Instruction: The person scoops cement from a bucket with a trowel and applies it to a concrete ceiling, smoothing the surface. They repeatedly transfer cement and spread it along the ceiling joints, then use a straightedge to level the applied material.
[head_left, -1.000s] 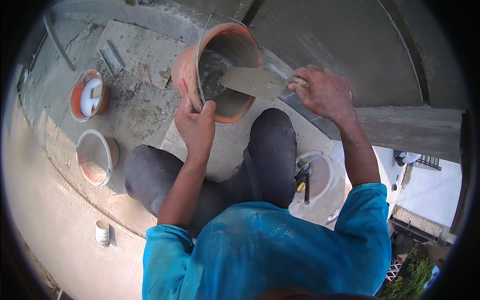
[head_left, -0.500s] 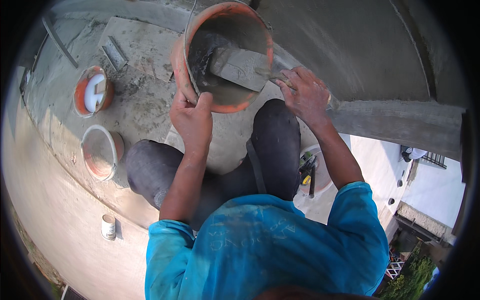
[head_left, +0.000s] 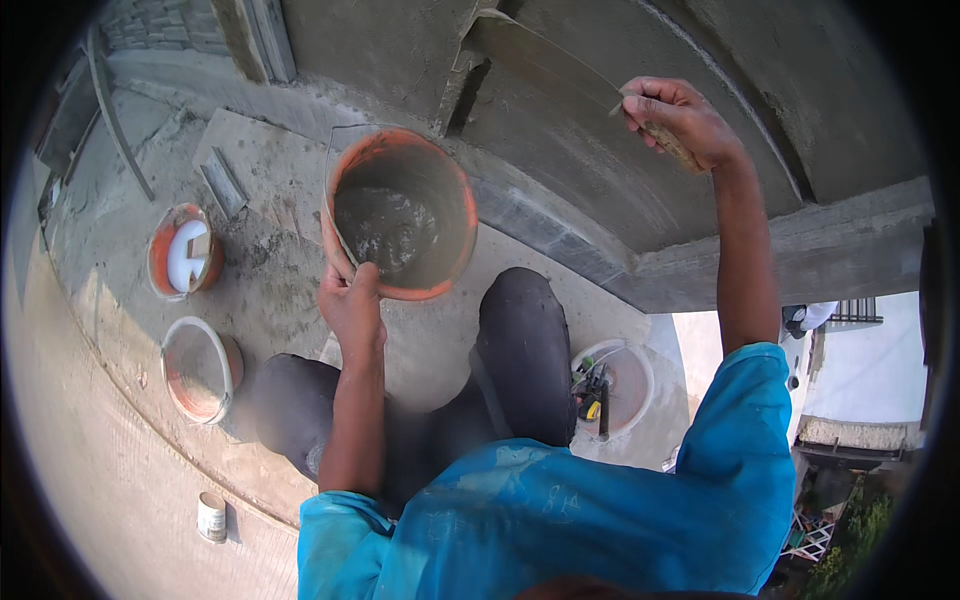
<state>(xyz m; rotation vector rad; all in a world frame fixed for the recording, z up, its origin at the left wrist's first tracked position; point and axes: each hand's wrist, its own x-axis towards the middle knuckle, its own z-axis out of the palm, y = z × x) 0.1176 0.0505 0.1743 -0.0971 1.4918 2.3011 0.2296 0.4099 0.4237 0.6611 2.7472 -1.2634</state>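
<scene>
My left hand [head_left: 352, 308] grips the near-left rim of an orange bucket [head_left: 462, 215], tipped so its inside shows. Wet grey mortar [head_left: 390, 235] lies in the bottom. My right hand [head_left: 690, 118] is raised at the right, closed round the handle of a trowel [head_left: 674, 150]. The trowel's blade is up at the grey plastered wall [head_left: 590, 150]; its outline is hard to tell from the wet surface. My knees are bent below the bucket.
To the left stand an orange bucket [head_left: 160, 262] with a white container inside and a pale-rimmed bucket [head_left: 168, 375]. A small can [head_left: 211, 518] sits lower left. Right of my knee, a round tub [head_left: 640, 385] holds tools. A ledge [head_left: 560, 240] runs along the wall's foot.
The trowel has come out of the bucket and gone up and right to the wall with my right hand. The bucket, still held by my left hand, appears lower and further left in view.
</scene>
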